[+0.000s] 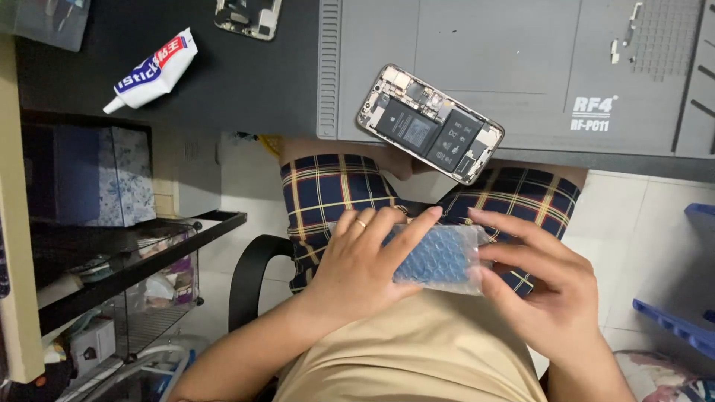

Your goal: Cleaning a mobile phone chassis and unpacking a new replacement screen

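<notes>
Head view: both hands hold a bubble-wrapped blue packet (439,257) over the lap, below the bench (223,82) edge.

The packet lies between the two grips, nearer the person than the opened phone (430,123) that rests back-side up on the grey repair mat (521,52). The left hand (365,268), a ring on one finger, lies palm-down with its fingers spread across the packet's left half and the index finger stretched along its top edge; its grip is loosely closed on the wrap. The right hand (540,286) comes in from the packet's right end, fingers curled around that end, thumb underneath. A glue tube (153,71) lies well left of the phone.
</notes>
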